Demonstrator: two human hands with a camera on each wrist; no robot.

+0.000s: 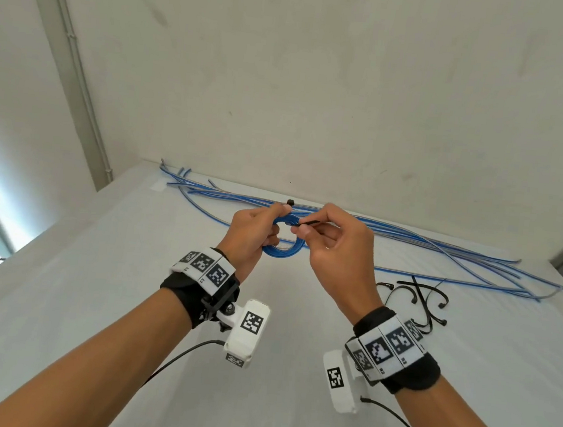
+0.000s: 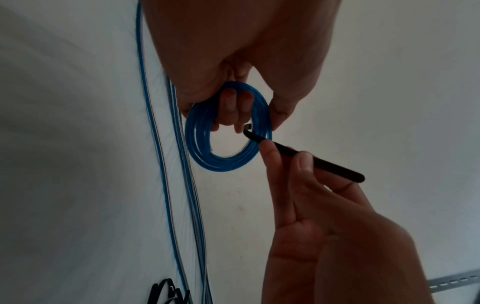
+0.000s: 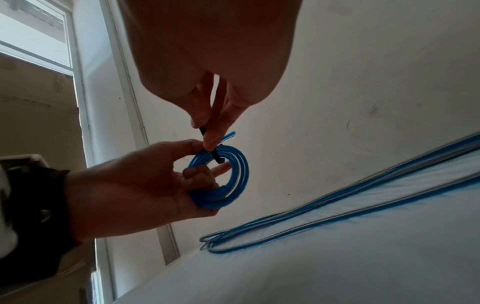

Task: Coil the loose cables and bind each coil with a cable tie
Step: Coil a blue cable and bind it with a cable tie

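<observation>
Inside coil point(image 2: 228, 162): cable tie point(image 2: 306, 157) tip

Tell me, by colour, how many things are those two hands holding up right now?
Blue: 1, the coil, gripped by the left hand.
Black: 1, the cable tie, pinched by the right hand.
Total: 2.

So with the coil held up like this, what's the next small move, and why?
Probably feed the black plastic cable tie further through the round blue cable coil. The right hand pinches the tie with its bent tip just inside the ring, the left hand grips the coil, and nothing binds it yet.
</observation>
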